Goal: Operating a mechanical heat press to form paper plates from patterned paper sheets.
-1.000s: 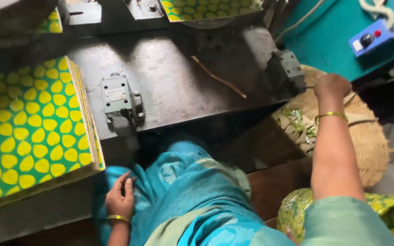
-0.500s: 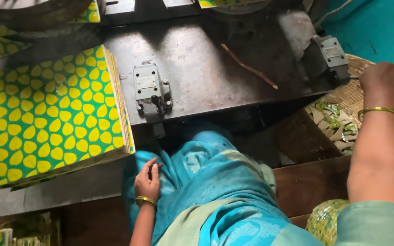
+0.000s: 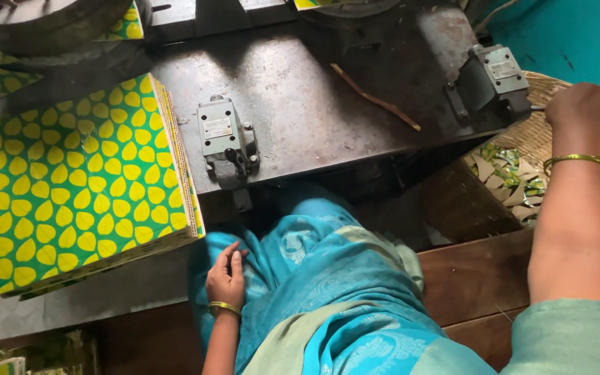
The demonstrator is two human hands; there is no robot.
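Left hand (image 3: 226, 279) stayed flat, fingers loose, gripping nothing, on turquoise patterned cloth (image 3: 328, 292) over lap, same as half second before. Right hand (image 3: 583, 105) stayed clenched at right edge of dark steel press table (image 3: 300, 104), above woven straw basket (image 3: 557, 149); what it gripped, could not tell. Grey metal switch box (image 3: 493, 73) sat just left of that fist. Stack of green sheets with yellow leaf print (image 3: 78, 187) lay at left, unmoved. View shifted slightly; second grey box (image 3: 223, 135) unchanged mid-table.
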